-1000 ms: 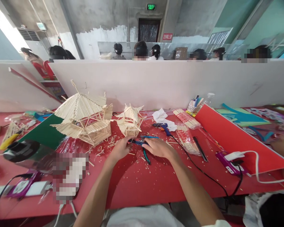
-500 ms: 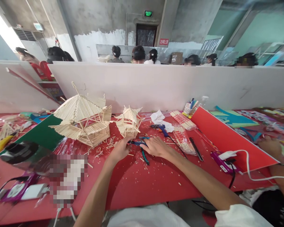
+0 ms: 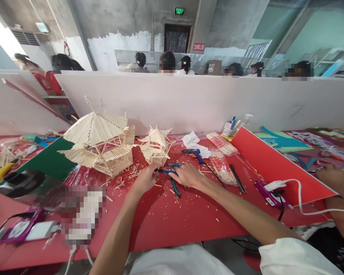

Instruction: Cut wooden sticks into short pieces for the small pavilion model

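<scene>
My left hand (image 3: 147,179) is closed, its fingertips at the left end of a dark blue hand tool (image 3: 165,171), whose kind I cannot make out. From the other side, my right hand (image 3: 187,176) has its fingers bent and thumb pressed at the right end of that tool. Pliers with teal handles (image 3: 176,188) lie beside and partly under the right hand. Just beyond the hands stands a small pavilion model of thin wooden sticks (image 3: 156,147). To its left is a larger stick pavilion (image 3: 99,143) with two roof tiers.
A blue glue gun (image 3: 197,156) lies near white tissue (image 3: 192,139). Packs of sticks (image 3: 222,165) and a black pen-like rod (image 3: 237,178) lie right. A red board (image 3: 271,168), power strip (image 3: 271,194) and dark bottle (image 3: 25,187) flank the space. Another person's hand (image 3: 331,177) is far right.
The view has tipped down very slightly. Both my hands keep nearly the same place and hold on the dark blue tool.
</scene>
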A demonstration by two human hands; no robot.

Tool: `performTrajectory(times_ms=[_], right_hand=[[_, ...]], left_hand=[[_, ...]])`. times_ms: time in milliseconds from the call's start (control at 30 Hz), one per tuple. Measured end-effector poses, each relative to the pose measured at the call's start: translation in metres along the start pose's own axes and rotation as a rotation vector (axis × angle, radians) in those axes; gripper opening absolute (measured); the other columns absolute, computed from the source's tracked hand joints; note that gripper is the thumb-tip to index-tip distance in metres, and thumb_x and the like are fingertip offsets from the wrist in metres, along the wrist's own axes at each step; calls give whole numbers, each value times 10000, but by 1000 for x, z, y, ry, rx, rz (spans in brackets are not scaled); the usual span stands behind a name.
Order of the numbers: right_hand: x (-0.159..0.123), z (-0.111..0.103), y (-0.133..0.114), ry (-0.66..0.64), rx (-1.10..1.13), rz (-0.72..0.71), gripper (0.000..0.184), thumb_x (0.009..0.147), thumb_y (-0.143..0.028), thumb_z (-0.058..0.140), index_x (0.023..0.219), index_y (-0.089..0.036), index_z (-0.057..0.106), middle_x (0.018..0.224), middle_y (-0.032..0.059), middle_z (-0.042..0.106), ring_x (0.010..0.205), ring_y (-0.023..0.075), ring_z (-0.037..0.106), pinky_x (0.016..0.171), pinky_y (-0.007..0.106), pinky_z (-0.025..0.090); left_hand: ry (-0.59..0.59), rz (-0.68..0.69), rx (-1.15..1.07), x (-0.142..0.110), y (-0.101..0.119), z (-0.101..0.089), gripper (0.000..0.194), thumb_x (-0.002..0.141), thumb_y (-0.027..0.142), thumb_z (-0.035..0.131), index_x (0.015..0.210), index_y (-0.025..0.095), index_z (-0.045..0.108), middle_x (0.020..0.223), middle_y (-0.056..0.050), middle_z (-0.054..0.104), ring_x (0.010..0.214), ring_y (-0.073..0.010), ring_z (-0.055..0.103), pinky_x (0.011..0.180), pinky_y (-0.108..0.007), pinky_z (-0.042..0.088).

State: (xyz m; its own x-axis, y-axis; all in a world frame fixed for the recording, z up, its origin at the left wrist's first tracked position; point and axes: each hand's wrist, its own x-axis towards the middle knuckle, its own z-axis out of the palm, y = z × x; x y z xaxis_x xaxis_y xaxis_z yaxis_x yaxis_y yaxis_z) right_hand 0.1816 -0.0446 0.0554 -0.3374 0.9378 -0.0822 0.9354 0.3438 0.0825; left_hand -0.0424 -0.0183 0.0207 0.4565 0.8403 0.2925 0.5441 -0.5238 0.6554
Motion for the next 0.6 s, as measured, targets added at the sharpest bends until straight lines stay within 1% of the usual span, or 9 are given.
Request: performTrajectory(times_ms=[67,133,267,367,467,533,600], right_hand=[[-1,0,1,0,1,6,640,1031,-569,250,1096,-138,719,1055,201,748,980,333,716,856,370,471],[-3,-2,2,1,0,20,645,1023,-589,264,1086,-135,718,1048,203,748,977,340,715,850,377,476],[-10,-9,12,-18,7,67,656,1011,-613,290,1056,-118,719,1044,222,740,999,356,706,872,403,472],[-17,-14,25,-30,48,120,661,995,-648,309,1134,-123,685,1071,225,731,1014,360,699,884,418,468],[-19,-15,39,-10,95,215,633,999,-631,324,1199,-116,635,1105,221,715,1043,362,684,879,419,470],[-16,-12,46,27,98,294,622,1004,-593,361,1286,-81,574,1182,250,676,1118,374,645,901,426,462],[-11,-6,50,61,91,357,640,1002,-555,396,1372,-42,499,1270,286,618,1204,393,585,934,444,446]], left_hand=[[-2,-13,19,0,1,-2,571,786,8,519,1278,265,649,1288,-49,694,1146,-229,671,1039,-352,497],[-9,-33,31,0,1,-5,564,793,21,520,1284,264,653,1280,-52,700,1093,-223,692,1012,-339,512],[18,-63,109,0,-2,-11,531,778,17,495,1225,228,687,1168,-67,742,1013,-222,703,952,-328,524],[27,-103,202,-1,-6,-13,414,802,52,510,1130,207,710,1100,-88,751,977,-248,705,880,-331,527],[14,-150,282,-1,-8,-12,286,833,105,553,1042,217,713,1068,-97,748,947,-261,701,841,-329,511],[18,-167,316,-2,-10,-11,242,841,116,564,1004,218,710,1056,-102,740,924,-254,695,828,-321,505],[30,-161,352,-3,-12,-10,248,845,99,544,993,213,708,1039,-111,729,907,-246,686,814,-311,502]])
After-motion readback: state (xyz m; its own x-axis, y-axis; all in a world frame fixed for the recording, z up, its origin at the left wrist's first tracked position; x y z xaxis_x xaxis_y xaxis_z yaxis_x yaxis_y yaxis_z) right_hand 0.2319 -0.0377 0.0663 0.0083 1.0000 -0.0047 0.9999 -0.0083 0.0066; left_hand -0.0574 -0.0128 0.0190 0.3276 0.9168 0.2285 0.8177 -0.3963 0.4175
